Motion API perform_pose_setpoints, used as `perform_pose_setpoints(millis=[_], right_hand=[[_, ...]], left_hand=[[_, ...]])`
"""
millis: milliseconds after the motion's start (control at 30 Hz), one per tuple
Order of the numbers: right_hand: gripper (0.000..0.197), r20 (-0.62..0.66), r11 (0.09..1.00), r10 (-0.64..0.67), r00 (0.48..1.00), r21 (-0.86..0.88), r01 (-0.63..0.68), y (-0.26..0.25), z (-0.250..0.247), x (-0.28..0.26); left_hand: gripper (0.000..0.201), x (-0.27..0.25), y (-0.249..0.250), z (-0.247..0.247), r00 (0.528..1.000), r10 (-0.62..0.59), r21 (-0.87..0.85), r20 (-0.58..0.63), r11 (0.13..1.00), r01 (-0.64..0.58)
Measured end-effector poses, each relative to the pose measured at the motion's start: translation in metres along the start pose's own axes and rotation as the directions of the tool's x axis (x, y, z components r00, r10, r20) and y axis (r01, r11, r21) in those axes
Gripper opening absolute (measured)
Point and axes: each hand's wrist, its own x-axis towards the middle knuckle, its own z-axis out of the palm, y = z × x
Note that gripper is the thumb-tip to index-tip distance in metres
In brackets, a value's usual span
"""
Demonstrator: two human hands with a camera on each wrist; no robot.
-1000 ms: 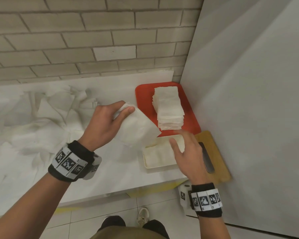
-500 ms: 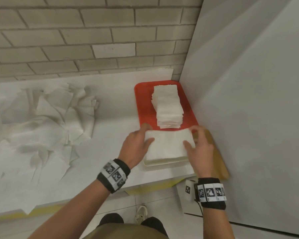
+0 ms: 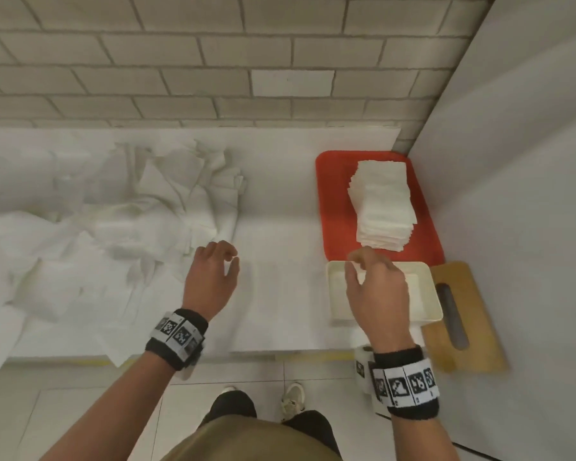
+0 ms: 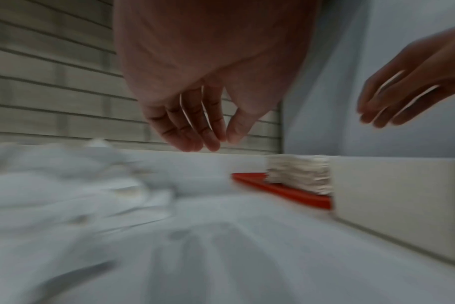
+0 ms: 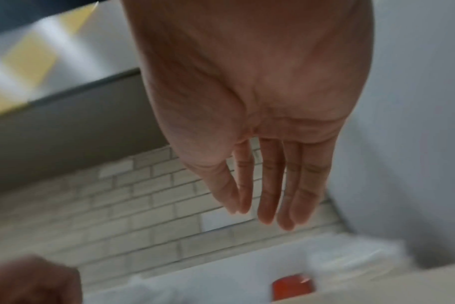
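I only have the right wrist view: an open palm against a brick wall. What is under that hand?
Observer: The right hand hovers over a cream tray with a white sheet lying in it.
Operator: And the left hand?
Observer: The left hand is empty, fingers relaxed, above the table beside a pile of loose napkins.
Operator: Anything stacked yet?
Observer: A neat stack of folded napkins stands on the red tray, behind the cream tray.

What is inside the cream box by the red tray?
A flat white napkin lies in the cream box. The right hand hides its left part, and anything beneath the napkin is hidden.
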Motion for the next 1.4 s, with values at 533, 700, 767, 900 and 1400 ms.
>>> perform_pose_setpoints(millis=[533,700,767,900,1400], right_hand=[[0.06,0.691,0.998,-0.014,0.722,-0.04,0.057,-0.216,0.272,-0.036],[0.018,0.634,0.958,-0.006,0.773,0.226,-0.178,-0.199,0.268,-0.029],[0.018,0.575,0.899,0.01,0.818,0.352,-0.259,-0.189,0.257,-0.026],[0.014,0.452,0.845,0.088,0.887,0.438,-0.307,-0.168,0.232,-0.021],[0.049,0.265,0.977,-0.091,0.96,-0.164,0.138,-0.189,0.233,-0.047]], left_hand=[[0.096,0.002,-0.199,-0.112,0.738,-0.667,-0.048,0.103,0.738,0.673],[0.103,0.021,-0.223,-0.109,0.662,-0.693,-0.207,0.286,0.629,0.749],[0.084,0.019,-0.225,-0.109,0.675,-0.656,-0.259,0.338,0.625,0.736],[0.056,0.009,-0.224,-0.108,0.75,-0.534,-0.263,0.39,0.716,0.646],[0.042,-0.036,-0.194,-0.08,0.893,-0.38,0.001,0.242,0.92,0.391]])
